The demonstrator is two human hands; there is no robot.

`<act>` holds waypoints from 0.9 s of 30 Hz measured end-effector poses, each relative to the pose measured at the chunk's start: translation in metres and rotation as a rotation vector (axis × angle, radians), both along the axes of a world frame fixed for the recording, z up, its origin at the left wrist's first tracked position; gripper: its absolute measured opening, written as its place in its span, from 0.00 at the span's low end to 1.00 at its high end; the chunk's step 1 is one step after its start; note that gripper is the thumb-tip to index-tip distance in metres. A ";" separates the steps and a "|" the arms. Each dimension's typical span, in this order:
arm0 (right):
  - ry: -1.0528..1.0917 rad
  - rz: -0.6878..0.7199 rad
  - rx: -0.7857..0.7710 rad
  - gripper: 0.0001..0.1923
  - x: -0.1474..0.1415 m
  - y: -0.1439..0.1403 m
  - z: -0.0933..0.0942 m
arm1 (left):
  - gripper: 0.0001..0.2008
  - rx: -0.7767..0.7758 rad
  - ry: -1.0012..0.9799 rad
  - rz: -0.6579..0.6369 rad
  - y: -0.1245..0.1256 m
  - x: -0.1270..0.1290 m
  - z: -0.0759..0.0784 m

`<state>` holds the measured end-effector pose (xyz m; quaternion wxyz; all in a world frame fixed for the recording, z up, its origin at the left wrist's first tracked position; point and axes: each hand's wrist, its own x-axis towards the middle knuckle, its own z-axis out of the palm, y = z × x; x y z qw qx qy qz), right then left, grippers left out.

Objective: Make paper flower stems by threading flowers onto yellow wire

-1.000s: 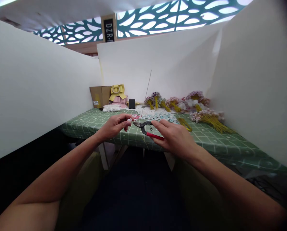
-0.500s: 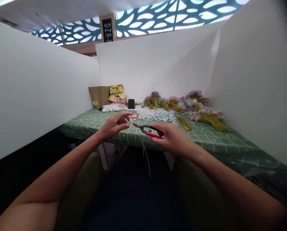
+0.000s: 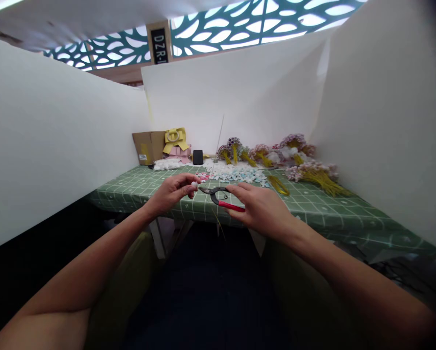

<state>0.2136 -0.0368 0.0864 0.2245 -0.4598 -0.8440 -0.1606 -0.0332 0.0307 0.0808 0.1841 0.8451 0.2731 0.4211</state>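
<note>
My left hand [image 3: 171, 193] is closed in a pinch on a small white bead-like piece [image 3: 194, 184] at the fingertips. My right hand [image 3: 263, 206] grips pliers [image 3: 215, 194] with dark jaws and a red-covered handle. The jaw tips point left, close beside the white piece; whether they touch it I cannot tell. A thin yellow wire [image 3: 220, 221] hangs below the pliers in front of the table edge. Another thin straight strand [image 3: 220, 133] rises behind the hands; where it starts is hard to make out.
Loose white and pale blue petal-like pieces [image 3: 240, 174] lie on the green checked tablecloth [image 3: 313, 214], with pink pieces [image 3: 203, 176] near my left hand. Behind are wire-stemmed bunches [image 3: 318, 179], a yellow wire coil [image 3: 278, 185], a black device [image 3: 198, 156], a carton [image 3: 148, 147] and bows [image 3: 176, 141].
My left fingers have closed around the white piece. The pliers have shifted slightly left toward it. The hanging yellow wire shows shorter, and the strand behind now stands out clearly.
</note>
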 end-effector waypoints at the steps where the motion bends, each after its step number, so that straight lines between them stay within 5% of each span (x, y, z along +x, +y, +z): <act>1: 0.010 0.012 -0.010 0.19 0.001 0.001 0.000 | 0.09 -0.004 -0.008 -0.009 0.000 0.000 0.000; 10: 0.224 0.143 -0.271 0.17 0.005 0.004 0.012 | 0.10 -0.087 -0.201 -0.109 0.005 0.004 -0.012; 16: 0.214 0.114 -0.248 0.17 0.003 0.005 0.009 | 0.14 -0.121 -0.139 -0.100 0.006 0.002 -0.011; 23: 0.159 0.083 -0.253 0.19 0.006 0.018 0.003 | 0.07 -0.061 0.070 0.099 0.014 -0.001 -0.013; 27: 0.217 -0.095 -0.195 0.24 0.027 0.052 -0.006 | 0.05 -0.194 -0.059 0.251 0.036 -0.012 -0.021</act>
